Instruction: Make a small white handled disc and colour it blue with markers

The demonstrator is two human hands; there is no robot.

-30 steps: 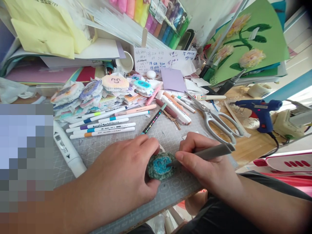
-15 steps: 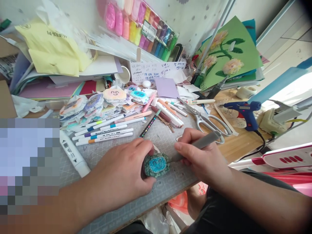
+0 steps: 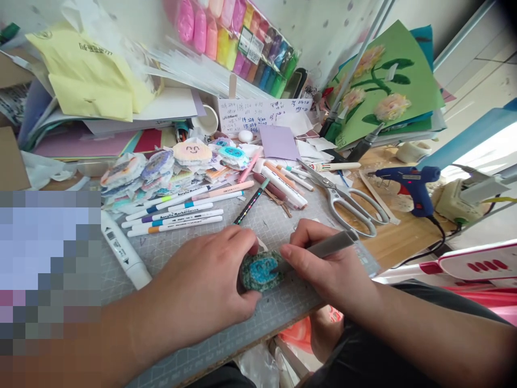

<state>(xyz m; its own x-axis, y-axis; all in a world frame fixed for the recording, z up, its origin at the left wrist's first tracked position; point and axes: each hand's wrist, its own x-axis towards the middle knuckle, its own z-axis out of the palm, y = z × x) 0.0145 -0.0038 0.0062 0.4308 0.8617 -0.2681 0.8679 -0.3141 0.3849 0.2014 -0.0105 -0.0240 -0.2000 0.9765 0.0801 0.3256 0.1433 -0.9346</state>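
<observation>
My left hand (image 3: 202, 275) grips a small oval craft piece (image 3: 262, 271) by its left side, thumb below and fingers above. The piece has a speckled dark green border around a bright blue middle with small dark marks. In my right hand (image 3: 327, 264) is a grey marker (image 3: 325, 250), pinched like a pen and slanting down to the left. Its tip is at the right part of the blue middle; whether it touches cannot be seen exactly. Both hands are just above the grey cutting mat (image 3: 194, 345), near the table's front edge.
Several acrylic markers (image 3: 177, 221) and a pile of puffy decorated pieces (image 3: 157, 167) lie beyond my left hand. Silver scissors (image 3: 351, 202) and a blue glue gun (image 3: 412, 183) sit to the right. A thick white marker (image 3: 125, 250) lies beside my left forearm.
The marker tip has moved left, from the green border's right edge onto the blue middle. My right hand shifted left with it. My left hand still holds the piece; the view shifted slightly.
</observation>
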